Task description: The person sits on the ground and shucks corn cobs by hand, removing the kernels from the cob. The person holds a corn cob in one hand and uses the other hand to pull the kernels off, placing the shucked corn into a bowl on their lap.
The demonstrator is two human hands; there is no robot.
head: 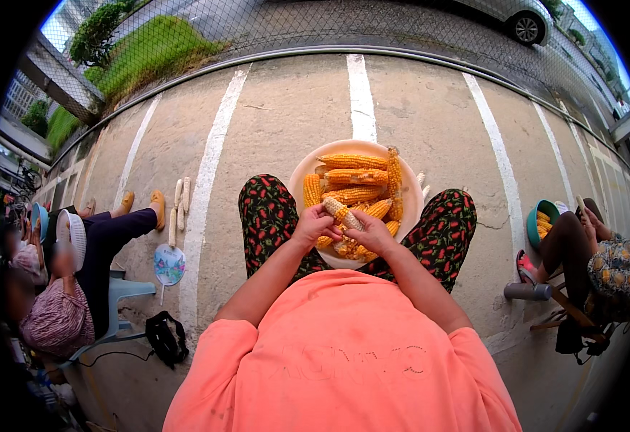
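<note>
Between my two hands is a partly shelled corn cob [343, 214], tilted, with some yellow kernels left on a mostly pale core. My left hand [315, 227] holds its upper left end, and my right hand [371, 232] has its fingers around the lower right end. Both hands are over a wide, pale round basin [310, 162] resting between my knees. Dried yellow corn cobs [357, 177] fill the basin, lying across one another, with one upright along its right side. Loose kernels, if any, are hidden under the cobs.
Stripped cobs [180, 202] and a round hand fan [169, 264] lie on the concrete to the left. People sit on both sides, one by a blue plastic stool [131, 290], another by a teal basin [533, 227] of corn. A black bag-like item [167, 339] is at lower left.
</note>
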